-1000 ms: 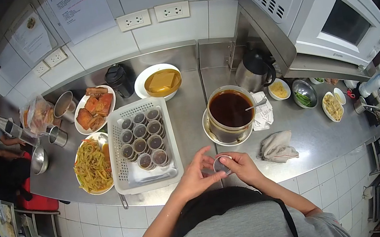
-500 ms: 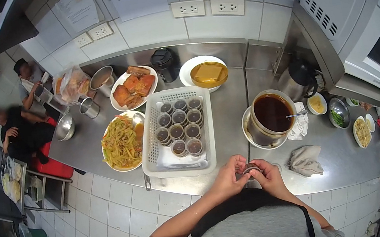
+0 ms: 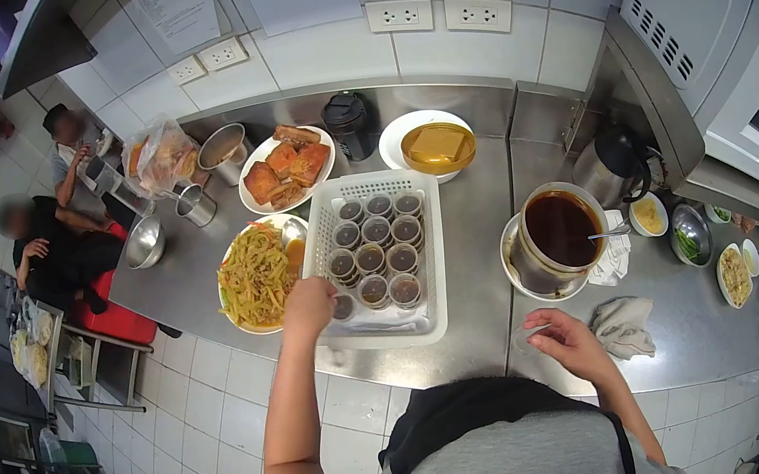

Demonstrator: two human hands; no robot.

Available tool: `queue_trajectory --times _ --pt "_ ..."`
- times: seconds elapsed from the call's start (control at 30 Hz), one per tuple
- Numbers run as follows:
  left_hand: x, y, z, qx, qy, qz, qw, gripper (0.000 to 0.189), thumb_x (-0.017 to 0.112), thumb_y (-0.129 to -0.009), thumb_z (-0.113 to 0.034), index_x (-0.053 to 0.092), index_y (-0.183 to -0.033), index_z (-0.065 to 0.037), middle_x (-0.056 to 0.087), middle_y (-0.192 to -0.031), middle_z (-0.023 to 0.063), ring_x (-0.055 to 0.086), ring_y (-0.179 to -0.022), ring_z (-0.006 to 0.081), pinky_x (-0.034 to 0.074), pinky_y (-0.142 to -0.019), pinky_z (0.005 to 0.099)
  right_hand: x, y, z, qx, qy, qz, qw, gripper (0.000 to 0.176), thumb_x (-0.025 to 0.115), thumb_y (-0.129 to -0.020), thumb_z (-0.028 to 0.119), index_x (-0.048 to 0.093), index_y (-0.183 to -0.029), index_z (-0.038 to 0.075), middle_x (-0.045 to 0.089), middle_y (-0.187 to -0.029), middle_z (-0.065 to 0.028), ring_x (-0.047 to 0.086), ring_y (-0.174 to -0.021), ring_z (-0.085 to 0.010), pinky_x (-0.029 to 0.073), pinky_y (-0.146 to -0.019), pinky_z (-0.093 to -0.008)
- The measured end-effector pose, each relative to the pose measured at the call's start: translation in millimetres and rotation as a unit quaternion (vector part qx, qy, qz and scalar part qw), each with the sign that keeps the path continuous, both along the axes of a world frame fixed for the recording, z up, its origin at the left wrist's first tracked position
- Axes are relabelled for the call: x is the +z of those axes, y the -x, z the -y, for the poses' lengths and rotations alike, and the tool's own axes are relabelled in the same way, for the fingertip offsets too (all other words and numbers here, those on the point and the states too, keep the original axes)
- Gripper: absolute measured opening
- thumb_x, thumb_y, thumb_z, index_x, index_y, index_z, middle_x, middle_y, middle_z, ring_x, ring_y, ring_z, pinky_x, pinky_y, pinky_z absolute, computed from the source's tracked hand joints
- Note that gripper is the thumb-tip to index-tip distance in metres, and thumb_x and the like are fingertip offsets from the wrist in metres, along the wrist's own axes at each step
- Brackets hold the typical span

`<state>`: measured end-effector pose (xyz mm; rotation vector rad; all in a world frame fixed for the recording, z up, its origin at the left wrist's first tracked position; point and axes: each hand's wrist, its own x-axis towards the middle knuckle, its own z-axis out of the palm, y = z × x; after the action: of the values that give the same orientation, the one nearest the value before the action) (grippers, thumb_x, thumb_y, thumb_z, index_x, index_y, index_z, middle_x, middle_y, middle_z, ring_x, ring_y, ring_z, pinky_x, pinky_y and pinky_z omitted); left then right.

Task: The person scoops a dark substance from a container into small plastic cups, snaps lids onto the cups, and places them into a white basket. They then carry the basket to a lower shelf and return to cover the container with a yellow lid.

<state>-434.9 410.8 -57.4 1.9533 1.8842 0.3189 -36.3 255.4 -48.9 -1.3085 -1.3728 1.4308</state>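
Note:
My left hand (image 3: 311, 308) is closed on a small lidded sauce cup (image 3: 343, 305) at the front left corner of the white plastic basket (image 3: 432, 258). Beside that cup stand several stacked, lidded cups of dark sauce (image 3: 370, 259), on a white liner. At the counter's front edge, my right hand (image 3: 566, 343) has its fingers curled at a small clear plastic cup (image 3: 526, 339), which is faint against the steel. Just behind it, a large pot of dark brown sauce (image 3: 561, 230) with a spoon in it sits on a white plate (image 3: 512, 254).
A plate of yellow-green shredded food (image 3: 254, 274) adjoins the basket; fried pieces (image 3: 286, 167) lie behind. A crumpled cloth (image 3: 625, 328) is right of my right hand. A microwave (image 3: 721, 45) overhangs the right side. Two people (image 3: 59, 233) are at the far left.
My hands were together on a small cup at the counter edge. My left hand has carried it left into the basket; my right hand has moved slightly right to a clear cup.

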Motion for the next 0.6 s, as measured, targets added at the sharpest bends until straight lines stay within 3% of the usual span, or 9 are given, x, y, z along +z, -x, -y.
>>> queue_trajectory --times 0.07,0.17,0.27,0.3,0.33,0.37,0.43,0.53,0.6 --pt "-31 -8 -9 -0.056 -0.033 -0.089 0.994 0.015 0.069 -0.072 -0.007 0.070 -0.086 -0.001 0.067 -0.086 0.0199 0.066 -0.079 0.0353 0.053 -0.074 0.0401 12 -6 1 -0.006 0.020 0.045 0.999 0.031 0.064 -0.090 0.013 0.055 -0.117 0.002 0.062 -0.109 -0.0051 0.059 -0.097 -0.0119 0.047 -0.086 -0.0264" --pt "-34 -26 -12 0.039 -0.031 -0.115 0.992 0.015 0.069 -0.071 -0.007 0.068 -0.083 0.001 0.065 -0.084 0.0232 0.064 -0.082 0.0378 0.052 -0.075 0.0430 10 -22 3 -0.021 0.002 0.041 0.999 0.030 0.064 -0.089 0.014 0.056 -0.115 0.002 0.062 -0.108 -0.0046 0.059 -0.096 -0.0119 0.048 -0.084 -0.0266" --pt "-46 -18 -15 0.025 -0.052 -0.096 0.994 0.017 0.070 -0.070 -0.007 0.067 -0.083 0.003 0.064 -0.082 0.0249 0.064 -0.084 0.0396 0.051 -0.074 0.0439 4 -32 8 -0.039 0.014 0.128 0.991 0.034 0.068 -0.085 0.015 0.057 -0.114 0.002 0.063 -0.106 -0.0081 0.061 -0.097 -0.0197 0.048 -0.085 -0.0310" --pt "-42 -16 -12 0.009 -0.085 -0.085 0.993 0.012 0.064 -0.073 -0.005 0.066 -0.082 0.004 0.064 -0.081 0.0257 0.064 -0.082 0.0404 0.052 -0.071 0.0452 -1 -34 10 -0.052 0.019 0.132 0.990 0.034 0.068 -0.085 0.015 0.057 -0.114 0.002 0.063 -0.106 -0.0081 0.061 -0.097 -0.0197 0.048 -0.085 -0.0310" --pt "-29 -19 -6 -0.010 -0.115 -0.070 0.991 0.010 0.059 -0.077 -0.003 0.064 -0.080 0.004 0.064 -0.081 0.0265 0.064 -0.080 0.0411 0.053 -0.068 0.0464 -10 -33 11 -0.030 -0.052 0.238 0.969 0.041 0.072 -0.079 0.016 0.057 -0.115 0.003 0.062 -0.109 -0.0108 0.059 -0.101 -0.0247 0.047 -0.087 -0.0342" --pt "4 -30 4 0.010 -0.082 -0.051 0.995 0.011 0.063 -0.076 -0.003 0.064 -0.082 0.005 0.064 -0.083 0.0267 0.064 -0.080 0.0426 0.053 -0.071 0.0470 -17 -33 15 -0.006 -0.116 0.343 0.932 0.050 0.076 -0.074 0.017 0.056 -0.117 0.003 0.060 -0.111 -0.0135 0.057 -0.104 -0.0297 0.046 -0.090 -0.0374" --pt "40 -46 18 -0.003 -0.113 0.040 0.993 0.026 0.070 -0.074 -0.006 0.066 -0.096 0.006 0.066 -0.087 0.0245 0.064 -0.087 0.0394 0.052 -0.077 0.0436 -29 -25 22 -0.032 -0.135 0.392 0.909 0.058 0.079 -0.069 0.017 0.054 -0.119 0.004 0.057 -0.115 -0.0153 0.053 -0.108 -0.0334 0.044 -0.092 -0.0397" --pt "67 -80 39 -0.061 -0.120 0.145 0.980 0.026 0.068 -0.077 -0.005 0.065 -0.101 0.004 0.066 -0.091 0.0219 0.065 -0.088 0.0367 0.052 -0.077 0.0413 -46 -19 26 -0.032 -0.137 0.441 0.886 0.071 0.082 -0.061 0.017 0.050 -0.123 0.006 0.051 -0.121 -0.0169 0.048 -0.113 -0.0367 0.041 -0.095 -0.0427" --pt "74 -113 54 -0.218 -0.014 0.243 0.945 0.028 0.068 -0.080 -0.008 0.064 -0.107 0.000 0.067 -0.101 0.0152 0.066 -0.089 0.0267 0.053 -0.078 0.0347 -63 -20 26 -0.018 -0.131 0.454 0.881 0.073 0.082 -0.060 0.014 0.047 -0.123 0.005 0.053 -0.117 -0.0180 0.050 -0.109 -0.0370 0.042 -0.093 -0.0442"
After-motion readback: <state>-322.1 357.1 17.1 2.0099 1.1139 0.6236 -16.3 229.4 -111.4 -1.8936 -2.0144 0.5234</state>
